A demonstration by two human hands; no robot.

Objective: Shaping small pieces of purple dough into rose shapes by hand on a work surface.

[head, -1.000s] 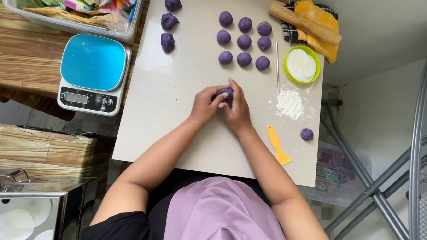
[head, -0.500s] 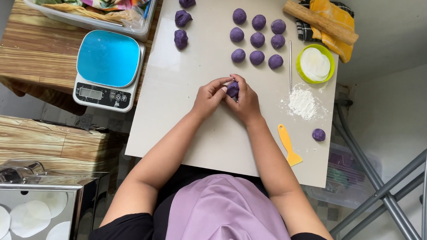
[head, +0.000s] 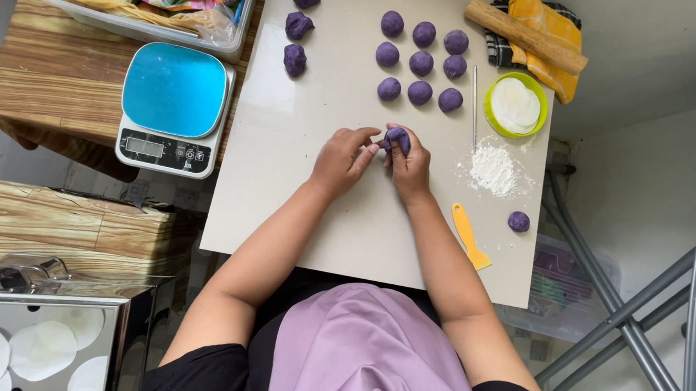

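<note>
Both hands, left hand (head: 342, 160) and right hand (head: 410, 165), pinch a purple dough ball (head: 398, 137) above the white board (head: 303, 139), below nine rolled dough balls (head: 421, 63).

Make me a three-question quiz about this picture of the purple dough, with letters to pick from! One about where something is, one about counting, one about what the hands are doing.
1. Where does the scale sit?
A. left of the white board
B. on the board
C. on the floor

2. How many round purple balls make up the neat block of rows?
A. four
B. nine
C. fifteen

3. What is the right hand doing?
A. resting flat
B. holding the dough piece
C. lifting the yellow scraper

Answers: 1 A, the blue-topped scale stands off the board's left edge. 2 B, three rows of three. 3 B, its fingers wrap the purple piece, with the left hand touching it too; the scraper lies untouched on the board.
</note>
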